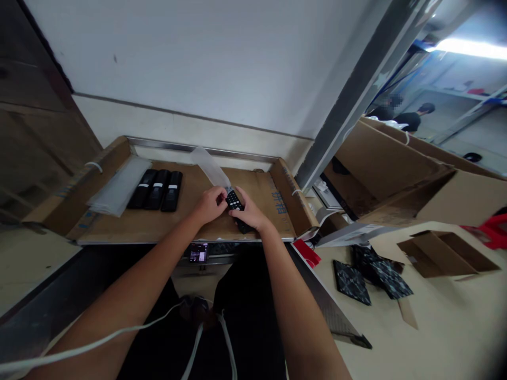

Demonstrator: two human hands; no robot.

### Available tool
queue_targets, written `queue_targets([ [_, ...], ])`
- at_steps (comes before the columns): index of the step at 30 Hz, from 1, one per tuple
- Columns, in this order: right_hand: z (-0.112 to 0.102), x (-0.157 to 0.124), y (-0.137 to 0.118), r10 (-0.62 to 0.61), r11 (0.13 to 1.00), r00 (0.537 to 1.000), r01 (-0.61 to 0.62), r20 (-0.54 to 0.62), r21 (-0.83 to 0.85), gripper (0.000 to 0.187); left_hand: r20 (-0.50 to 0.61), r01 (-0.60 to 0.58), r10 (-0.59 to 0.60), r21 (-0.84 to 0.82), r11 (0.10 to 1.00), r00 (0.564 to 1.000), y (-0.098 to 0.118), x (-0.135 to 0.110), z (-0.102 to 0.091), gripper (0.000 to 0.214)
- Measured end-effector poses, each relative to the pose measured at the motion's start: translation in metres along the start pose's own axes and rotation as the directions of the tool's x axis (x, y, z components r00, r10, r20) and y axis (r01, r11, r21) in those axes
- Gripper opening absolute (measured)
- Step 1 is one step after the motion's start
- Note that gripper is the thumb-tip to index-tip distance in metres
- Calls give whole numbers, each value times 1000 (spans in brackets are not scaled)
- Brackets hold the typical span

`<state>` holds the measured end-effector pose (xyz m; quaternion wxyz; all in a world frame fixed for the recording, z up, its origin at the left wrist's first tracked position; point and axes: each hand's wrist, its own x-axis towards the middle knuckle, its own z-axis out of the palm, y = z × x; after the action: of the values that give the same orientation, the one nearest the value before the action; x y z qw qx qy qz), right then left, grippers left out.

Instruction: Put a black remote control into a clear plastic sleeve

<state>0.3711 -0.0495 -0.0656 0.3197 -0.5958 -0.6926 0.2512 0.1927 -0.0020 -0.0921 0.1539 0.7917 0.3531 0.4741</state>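
My right hand (pixel 250 211) holds a black remote (pixel 234 203) close to the front edge of the table, thumb laid over its buttons, its lower end just short of that edge. The fingers of my left hand (pixel 212 205) are curled at the remote's upper end, where a clear bag (pixel 209 166) meets it; I cannot tell whether they pinch the bag, the remote or neither. The bag slants away from me, its far end at the metal back rim (pixel 178 146). To my right there is bare room up to the raised cardboard side (pixel 295 198); to my left, a smaller gap before three more remotes (pixel 156 190), side by side, with a stack of clear bags (pixel 119 187) just beyond them. Brown cardboard (pixel 253 184) lines the table under everything. A pale wall (pixel 198 63) stands behind, and a metal post (pixel 352 95) rises on the right. Past it are a big carton (pixel 400 163), dark patterned packs (pixel 380 274) and an open box (pixel 447 253) on the floor, and two people (pixel 412 119) farther off.
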Motion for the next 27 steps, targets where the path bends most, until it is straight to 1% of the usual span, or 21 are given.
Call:
queue_targets([
  [1, 1, 3, 0, -25, 999, 999, 24, 22, 41, 81, 3, -7, 7, -9, 1000, 1000, -1, 0, 1, 15],
  [3, 4, 7, 2, -83, 982, 994, 69, 72, 178, 79, 4, -4, 4, -19, 1000, 1000, -2, 0, 2, 15],
  [6, 10, 9, 9, -112, 927, 992, 80, 65, 367, 73, 13, 5, -5, -24, 1000, 1000, -2, -1, 2, 16],
  [8, 13, 8, 14, -98, 904, 994, 69, 47, 422, 69, 16, 6, -6, -17, 1000, 1000, -1, -1, 1, 16],
  [10, 14, 7, 17, -83, 896, 996, 57, 41, 441, 63, 7, 12, -12, -5, 1000, 1000, 0, -1, 0, 16],
  [13, 17, 5, 19, -70, 904, 998, 63, 1, 423, 54, -7, 30, -30, 1, 1000, 1000, 2, 0, -1, 16],
  [17, 21, 7, 22, -96, 927, 987, 135, -126, 349, 42, 13, 60, -60, 5, 998, 998, 5, 0, -2, 15],
  [19, 23, 9, 24, -92, 940, 981, 143, -172, 310, 39, 25, 65, -65, -6, 998, 998, 7, -1, -2, 13],
  [24, 23, 9, 26, -31, 985, 968, 72, -250, 157, 38, 64, 99, -94, -77, 992, 994, 10, -3, -2, 11],
  [27, 22, 8, 24, -10, 992, 960, 46, -280, 122, 37, 98, 130, -116, -150, 980, 988, 12, -5, -2, 9],
])
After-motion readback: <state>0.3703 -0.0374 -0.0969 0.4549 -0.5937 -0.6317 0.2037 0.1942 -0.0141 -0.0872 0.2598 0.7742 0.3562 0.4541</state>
